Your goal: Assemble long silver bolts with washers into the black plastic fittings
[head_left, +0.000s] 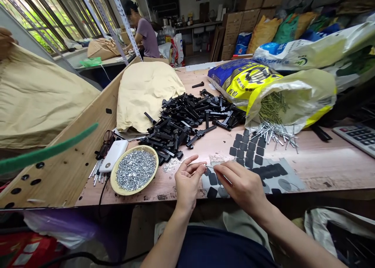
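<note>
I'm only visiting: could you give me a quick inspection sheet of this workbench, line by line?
Surface: wooden bench, scuffed and crowded with parts.
Things in hand: thin pin held between both hands, above a sheet of black pads.
Clutter: bowl of small silver hardware, pile of black plastic parts, yellow bag spilling loose pins, power bank, glasses, calculator.
Fingers: left hand and right hand pinch the pin's ends.
Cables: black lead drops over the bench edge.
Surroundings: another person at a far bench, cardboard boxes, tan sack.
</note>
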A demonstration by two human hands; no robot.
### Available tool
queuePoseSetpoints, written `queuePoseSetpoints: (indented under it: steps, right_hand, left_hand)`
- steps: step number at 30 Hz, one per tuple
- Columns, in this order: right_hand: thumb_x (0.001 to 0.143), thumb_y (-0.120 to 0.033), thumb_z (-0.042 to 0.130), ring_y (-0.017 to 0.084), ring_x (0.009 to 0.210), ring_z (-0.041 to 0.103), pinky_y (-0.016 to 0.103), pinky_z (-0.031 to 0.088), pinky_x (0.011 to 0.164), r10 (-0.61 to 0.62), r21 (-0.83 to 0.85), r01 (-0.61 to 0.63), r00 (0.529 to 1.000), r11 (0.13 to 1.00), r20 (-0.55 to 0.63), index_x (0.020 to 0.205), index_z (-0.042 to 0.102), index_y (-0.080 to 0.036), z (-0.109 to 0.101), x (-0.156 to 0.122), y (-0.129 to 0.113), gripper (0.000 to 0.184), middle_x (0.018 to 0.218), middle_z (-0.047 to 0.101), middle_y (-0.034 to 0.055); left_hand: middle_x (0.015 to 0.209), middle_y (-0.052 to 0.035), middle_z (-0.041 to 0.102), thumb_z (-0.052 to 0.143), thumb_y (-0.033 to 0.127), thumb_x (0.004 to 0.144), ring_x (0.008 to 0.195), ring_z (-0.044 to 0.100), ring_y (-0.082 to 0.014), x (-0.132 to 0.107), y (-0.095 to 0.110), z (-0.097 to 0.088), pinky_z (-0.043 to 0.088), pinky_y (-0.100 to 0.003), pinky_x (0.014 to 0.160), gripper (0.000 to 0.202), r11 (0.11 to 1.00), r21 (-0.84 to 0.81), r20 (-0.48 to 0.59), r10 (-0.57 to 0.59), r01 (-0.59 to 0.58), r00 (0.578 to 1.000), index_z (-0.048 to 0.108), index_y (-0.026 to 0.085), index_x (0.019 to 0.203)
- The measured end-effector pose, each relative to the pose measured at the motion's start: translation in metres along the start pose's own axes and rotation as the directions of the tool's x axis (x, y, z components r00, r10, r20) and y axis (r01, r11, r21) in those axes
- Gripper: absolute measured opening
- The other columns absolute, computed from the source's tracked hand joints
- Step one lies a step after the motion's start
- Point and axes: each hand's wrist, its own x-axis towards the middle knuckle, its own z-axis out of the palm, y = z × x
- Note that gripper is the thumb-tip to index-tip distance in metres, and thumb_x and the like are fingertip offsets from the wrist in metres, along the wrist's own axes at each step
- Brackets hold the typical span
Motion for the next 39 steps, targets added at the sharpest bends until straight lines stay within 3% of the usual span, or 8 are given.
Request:
queuePoseSetpoints:
  steps: [13, 17, 21, 24, 26, 30, 34, 39]
  right_hand:
    - [0.105, -0.031, 0.044, 0.013, 0.074, 0.065, 0.025, 0.047, 0.069, 0.210, 0.306, -0.278, 0.949, 0.910, 0.237, 0.099, 0.062, -0.022, 0.005, -0.005, 0.004, 0.021, 0.088, 0.070, -0.0002]
    - [0.102, -0.040, 0.045, 0.018, 0.079, 0.066, 0.030, 0.050, 0.072, 0.360, 0.235, -0.418, 0.898, 0.878, 0.253, 0.101, 0.065, -0.023, 0.002, -0.012, 0.064, 0.026, 0.093, 0.071, 0.0031]
    - [0.095, -0.053, 0.049, 0.026, 0.085, 0.064, 0.040, 0.051, 0.077, 0.488, -0.052, -0.485, 0.870, 0.873, 0.074, 0.092, 0.068, -0.020, -0.009, -0.027, 0.150, 0.038, 0.100, 0.067, 0.0117]
    - [0.093, -0.057, 0.052, 0.025, 0.088, 0.064, 0.038, 0.052, 0.081, 0.312, 0.087, -0.378, 0.856, 0.922, 0.413, 0.085, 0.072, -0.023, -0.015, -0.035, 0.177, 0.041, 0.099, 0.065, 0.0102]
    - [0.092, -0.059, 0.054, 0.024, 0.090, 0.064, 0.037, 0.052, 0.084, 0.180, 0.217, -0.345, 0.819, 0.913, 0.545, 0.086, 0.074, -0.025, -0.015, -0.034, 0.178, 0.041, 0.098, 0.065, 0.0088]
    - [0.090, -0.071, 0.046, 0.028, 0.088, 0.062, 0.044, 0.051, 0.085, 0.349, 0.070, -0.382, 0.893, 0.922, 0.284, 0.081, 0.075, -0.023, -0.014, -0.027, 0.172, 0.058, 0.092, 0.064, 0.0119]
    - [0.089, -0.068, 0.054, 0.023, 0.086, 0.063, 0.036, 0.052, 0.082, 0.149, 0.244, -0.336, 0.813, 0.910, 0.563, 0.083, 0.077, -0.025, -0.018, -0.022, 0.168, 0.049, 0.093, 0.065, 0.0083]
    - [0.086, -0.075, 0.051, 0.024, 0.079, 0.063, 0.039, 0.053, 0.077, 0.341, 0.177, -0.428, 0.861, 0.886, 0.377, 0.077, 0.076, -0.022, -0.020, -0.021, 0.150, 0.059, 0.084, 0.063, 0.0087]
  left_hand:
    - [0.096, -0.0099, 0.078, 0.082, 0.027, 0.075, 0.091, 0.073, -0.0200, -0.002, -0.006, 0.000, 0.057, -0.031, 0.087, 0.050, 0.990, 0.136, 0.036, 0.030, -0.035, 0.999, 0.064, 0.016, 0.121]
    - [0.146, -0.0119, 0.055, 0.086, 0.025, 0.070, 0.128, 0.058, -0.0254, 0.002, -0.006, -0.004, 0.053, -0.035, 0.102, 0.077, 0.992, 0.125, 0.112, 0.003, -0.017, 0.994, 0.053, 0.025, 0.139]
    - [0.152, -0.0104, 0.048, 0.084, 0.031, 0.073, 0.136, 0.050, -0.0265, 0.009, -0.001, -0.017, 0.048, -0.039, 0.109, 0.070, 0.978, 0.199, 0.064, 0.049, -0.060, 0.997, 0.054, 0.027, 0.136]
    - [0.139, -0.0114, 0.059, 0.080, 0.035, 0.077, 0.130, 0.055, -0.0259, 0.014, 0.001, -0.025, 0.047, -0.042, 0.109, 0.056, 0.961, 0.262, 0.009, 0.089, -0.088, 0.996, 0.060, 0.025, 0.128]
    - [0.130, -0.0112, 0.064, 0.078, 0.035, 0.078, 0.127, 0.057, -0.0248, 0.017, 0.001, -0.028, 0.048, -0.042, 0.108, 0.049, 0.951, 0.292, -0.011, 0.115, -0.107, 0.993, 0.062, 0.023, 0.123]
    - [0.130, -0.0108, 0.063, 0.076, 0.032, 0.079, 0.122, 0.059, -0.0230, 0.020, 0.004, -0.033, 0.052, -0.039, 0.102, 0.040, 0.931, 0.322, -0.006, 0.184, -0.172, 0.983, 0.065, 0.022, 0.115]
    - [0.124, -0.0103, 0.065, 0.073, 0.032, 0.079, 0.110, 0.062, -0.0206, 0.024, 0.007, -0.042, 0.055, -0.033, 0.091, 0.032, 0.855, 0.457, -0.030, 0.289, -0.244, 0.957, 0.068, 0.020, 0.109]
    - [0.120, -0.0091, 0.064, 0.063, 0.029, 0.086, 0.097, 0.062, -0.0196, 0.027, 0.005, -0.055, 0.054, -0.030, 0.076, 0.023, 0.627, 0.707, 0.088, 0.381, -0.327, 0.920, 0.070, 0.022, 0.107]
